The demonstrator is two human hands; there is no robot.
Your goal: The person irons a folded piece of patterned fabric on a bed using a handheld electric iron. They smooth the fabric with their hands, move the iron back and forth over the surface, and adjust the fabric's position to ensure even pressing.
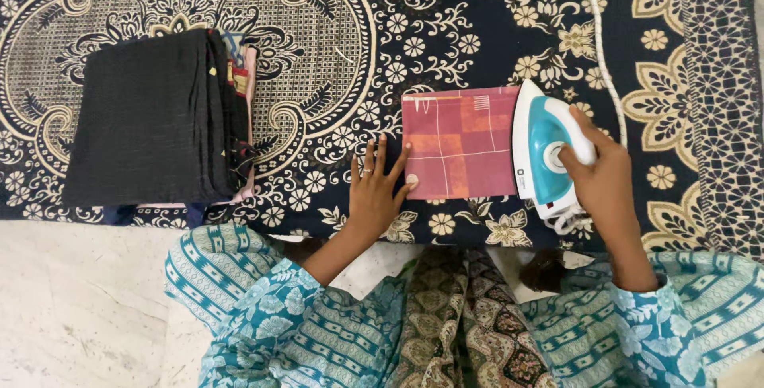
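Cloth: folded pink checked fabric square (460, 143) on dark floral patterned blanket (446, 30).
Left hand (376, 193): fingers spread flat, pressing cloth's left edge.
Right hand (605, 173): gripping white-and-teal electric iron (541, 153) on cloth's right edge.
Aside: stack of folded black cloths (155, 117), well left.

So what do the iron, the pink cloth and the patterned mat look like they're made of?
Iron: smooth, glossy moulded shell in white and teal, most likely plastic; its soleplate is hidden.
Pink cloth: thin woven fabric, matte, folded flat with crisp edges, possibly cotton.
Mat: thick woven textile, navy and cream floral pattern, visible weave texture; the fibre cannot be told.
The right hand grips the iron; the left hand presses the cloth's edge.
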